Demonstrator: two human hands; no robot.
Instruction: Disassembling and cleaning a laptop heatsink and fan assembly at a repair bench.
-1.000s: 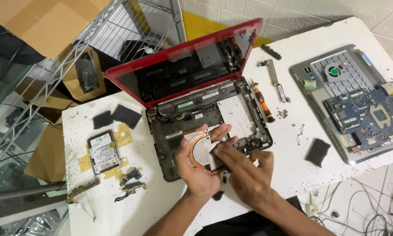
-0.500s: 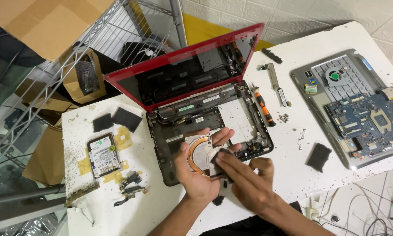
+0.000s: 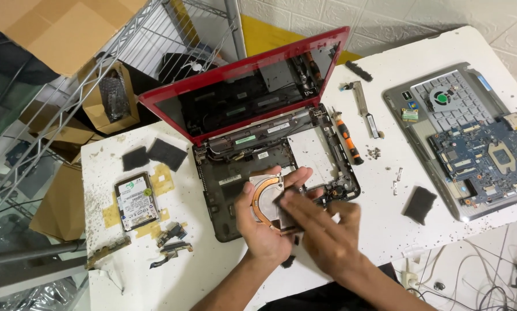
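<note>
My left hand point(image 3: 258, 224) holds a copper heatsink with a fan part point(image 3: 268, 194) just above the open base of a red laptop point(image 3: 252, 152). My right hand point(image 3: 321, 227) lies over the right side of that part, fingers pressed on its dark fan housing; the hand is blurred. The laptop's red lid point(image 3: 244, 86) stands open behind, its screen panel stripped out. Both hands hide the near edge of the laptop base.
A hard drive point(image 3: 135, 201), dark foam pads point(image 3: 166, 154) and small connector parts point(image 3: 172, 242) lie on the white table's left. An orange-handled screwdriver point(image 3: 348, 138), metal bracket point(image 3: 364, 106) and loose screws lie right of the laptop. A second dismantled laptop with blue board point(image 3: 477, 152) sits far right. Wire shelving stands left.
The heatsink part has been lifted a little and turned in my left hand. My right hand has slid from below it onto its right side.
</note>
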